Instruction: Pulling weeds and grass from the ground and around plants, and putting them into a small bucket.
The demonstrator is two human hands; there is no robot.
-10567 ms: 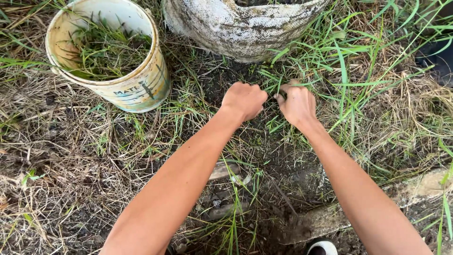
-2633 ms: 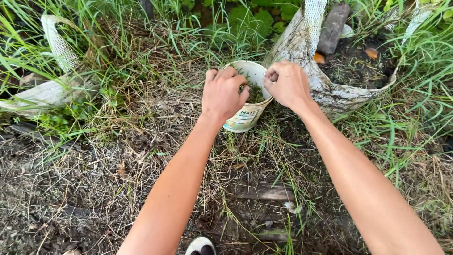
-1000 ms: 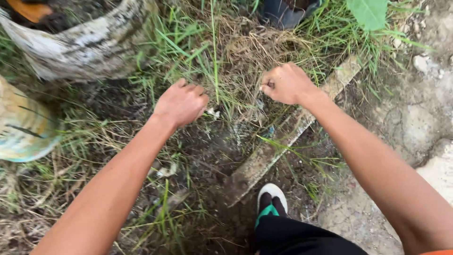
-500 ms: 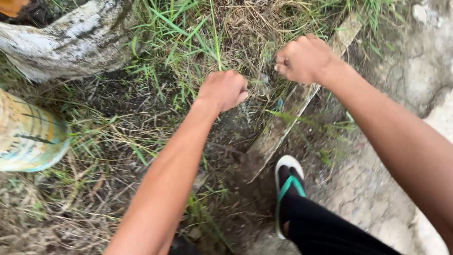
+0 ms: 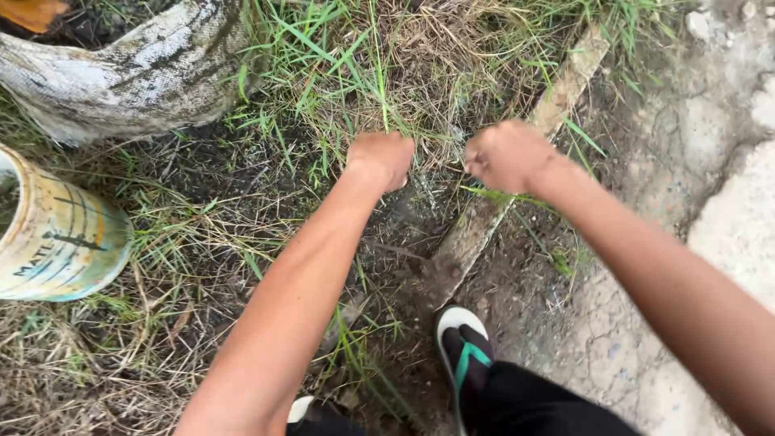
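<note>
crouching over the weedy ground, i had both hands balled into fists above the grass clump [image 5: 387, 89]. my left hand [image 5: 381, 160] sat just below the clump, fingers curled fully closed, seemingly on a few thin dry stems, though i could not tell for sure what they gripped. my right hand [image 5: 507, 155] was to the right of the clump, beside the pale wooden plank [image 5: 517, 153] that ran diagonally past it, fingers also clenched tight, their catch hidden from me. left of the clump lay the dirty white sack [image 5: 121, 73], and farther left the cream bucket [image 5: 56, 238]. below the clump, my sandal [image 5: 462, 339] stood on bare soil.
</note>
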